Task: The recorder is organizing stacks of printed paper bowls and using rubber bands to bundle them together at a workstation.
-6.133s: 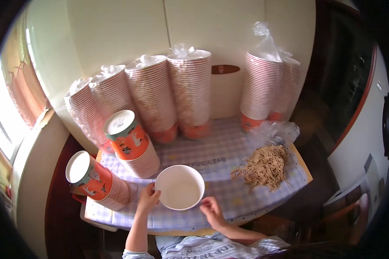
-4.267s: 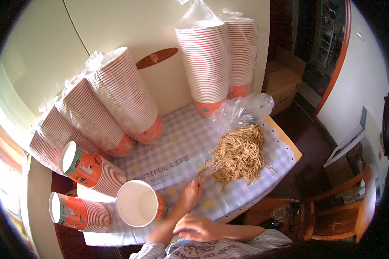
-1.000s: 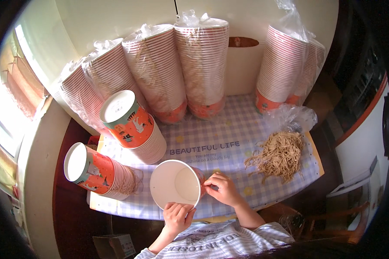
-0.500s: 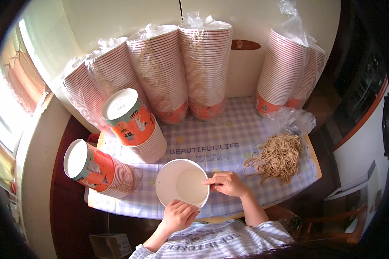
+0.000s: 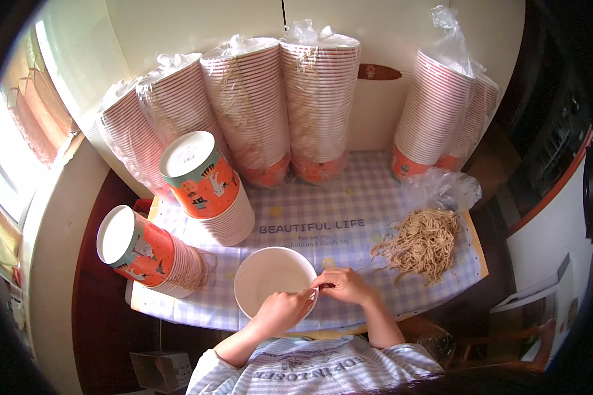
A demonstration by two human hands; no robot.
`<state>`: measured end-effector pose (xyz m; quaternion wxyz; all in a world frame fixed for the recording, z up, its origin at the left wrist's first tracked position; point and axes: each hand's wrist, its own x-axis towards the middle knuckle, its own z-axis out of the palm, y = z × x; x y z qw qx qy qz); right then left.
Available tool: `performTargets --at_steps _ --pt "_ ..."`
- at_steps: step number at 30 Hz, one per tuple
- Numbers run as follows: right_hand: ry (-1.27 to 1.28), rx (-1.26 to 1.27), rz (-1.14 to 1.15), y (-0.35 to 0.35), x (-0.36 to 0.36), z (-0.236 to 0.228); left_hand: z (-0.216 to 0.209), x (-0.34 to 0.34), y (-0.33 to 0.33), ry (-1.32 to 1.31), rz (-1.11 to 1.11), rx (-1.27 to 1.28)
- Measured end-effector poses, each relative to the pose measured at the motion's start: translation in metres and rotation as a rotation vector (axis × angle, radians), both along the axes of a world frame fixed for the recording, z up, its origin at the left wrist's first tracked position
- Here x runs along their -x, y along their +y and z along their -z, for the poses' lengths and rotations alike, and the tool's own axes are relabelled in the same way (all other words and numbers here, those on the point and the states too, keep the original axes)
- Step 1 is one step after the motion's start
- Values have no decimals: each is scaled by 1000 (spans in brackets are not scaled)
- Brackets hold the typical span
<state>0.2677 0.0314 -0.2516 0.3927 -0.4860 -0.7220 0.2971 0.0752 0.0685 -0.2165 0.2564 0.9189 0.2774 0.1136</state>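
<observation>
A white paper bowl (image 5: 267,284) with an orange outside lies near the front edge of a table covered with a lilac checked cloth (image 5: 349,197). My left hand (image 5: 280,314) comes over the bowl's near right rim and grips it. My right hand (image 5: 344,287) meets it at the same spot, fingers pinched on the rim. Whether something thin is held between the fingers cannot be made out. A pile of tan, string-like strands (image 5: 420,241) lies on the cloth to the right, a hand's width from my right hand.
Two short stacks of orange printed bowls (image 5: 207,191) (image 5: 145,253) lie on the left. Several tall bagged stacks of bowls (image 5: 316,99) lean against the back wall, with more (image 5: 435,112) at the right. A crumpled clear bag (image 5: 441,189) sits behind the strands.
My right hand went to the strand pile and came back to the bowl. My left hand slid from the near rim to the right rim, where both hands now meet.
</observation>
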Motion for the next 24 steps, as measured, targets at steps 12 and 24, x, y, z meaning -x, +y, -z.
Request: performTargets --at_steps 12,24 --pt "-2 -16 55 -2 4 4 -2 -5 3 -90 -126 -114" --pt "38 -44 69 -9 5 7 -20 8 25 -406 119 515"
